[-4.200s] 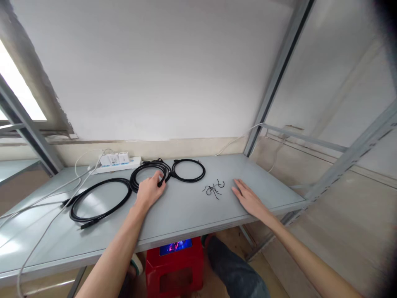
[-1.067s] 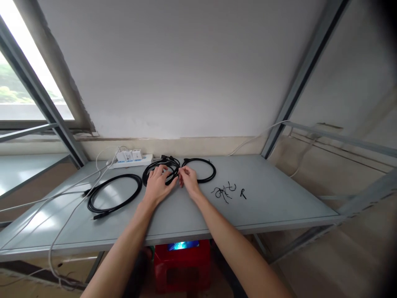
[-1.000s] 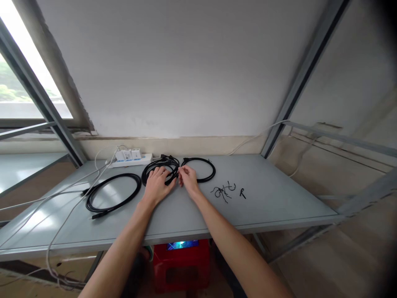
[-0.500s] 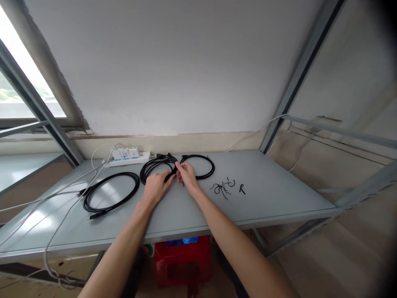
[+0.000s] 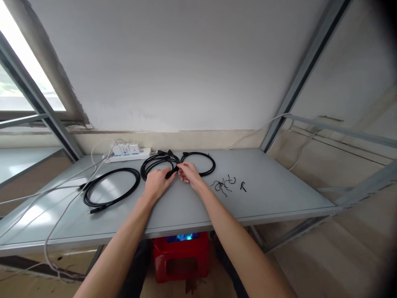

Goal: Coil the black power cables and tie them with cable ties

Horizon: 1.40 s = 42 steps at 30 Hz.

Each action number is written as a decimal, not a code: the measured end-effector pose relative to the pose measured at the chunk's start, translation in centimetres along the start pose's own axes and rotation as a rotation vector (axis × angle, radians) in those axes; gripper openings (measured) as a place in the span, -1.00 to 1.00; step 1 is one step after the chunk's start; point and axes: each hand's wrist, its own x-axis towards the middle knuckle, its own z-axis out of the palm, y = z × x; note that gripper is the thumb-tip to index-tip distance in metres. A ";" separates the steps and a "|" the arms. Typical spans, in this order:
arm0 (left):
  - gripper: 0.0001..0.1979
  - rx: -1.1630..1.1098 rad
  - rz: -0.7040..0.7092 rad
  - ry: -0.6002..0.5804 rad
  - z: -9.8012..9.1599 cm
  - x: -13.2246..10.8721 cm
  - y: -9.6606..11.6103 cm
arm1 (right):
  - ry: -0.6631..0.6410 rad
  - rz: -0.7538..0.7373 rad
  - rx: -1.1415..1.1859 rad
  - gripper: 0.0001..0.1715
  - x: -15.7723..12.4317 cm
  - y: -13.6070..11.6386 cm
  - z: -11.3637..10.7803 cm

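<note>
Currently, the middle black round cable coil (image 5: 144, 167) lies on the table between the other two, gripped at five o'clock by the left hand (image 5: 156, 184); the right hand (image 5: 190, 174) is pinched narrow on its four-o'clock edge. Binding there: cannot tell. At three o'clock, a black thin ring-shaped cable coil (image 5: 214, 163), and at eight, a black wide oval cable coil (image 5: 138, 181), both wound, unhandled. Loose thin black wire-like ties (image 5: 221, 185), unused, at four; grey smooth table (image 5: 273, 182) beneath.
</note>
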 end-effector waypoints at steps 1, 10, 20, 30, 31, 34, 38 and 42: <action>-0.59 -0.002 -0.001 0.000 0.0 0.0 0.0 | -0.011 0.001 -0.004 -0.81 -0.1 -0.1 0.0; -0.58 -0.015 -0.043 0.020 -0.3 -0.1 0.1 | -0.015 -0.235 -0.218 -0.89 0.2 0.5 -0.4; -0.57 0.047 -0.079 0.058 -0.5 -0.3 0.3 | 0.106 -0.739 -0.770 -0.81 0.0 0.9 -0.9; -0.58 0.054 -0.070 0.073 -0.6 -0.5 0.3 | -0.028 -0.301 -0.328 -0.53 0.8 1.1 -0.2; -0.58 0.061 -0.074 0.075 -0.6 -0.5 0.3 | -0.057 -0.239 -0.269 -0.50 0.8 1.0 -0.1; -0.57 0.095 -0.071 0.072 -0.5 -0.5 0.3 | -0.070 -0.101 -0.105 -0.52 0.5 0.4 -0.2; -0.57 0.127 -0.065 0.073 -0.6 -0.5 0.5 | -0.027 -0.004 0.038 -0.64 0.2 -0.4 -0.9; -0.57 0.120 -0.076 0.058 -0.7 -0.5 0.6 | -0.121 0.090 0.097 -0.65 0.1 -0.7 -1.4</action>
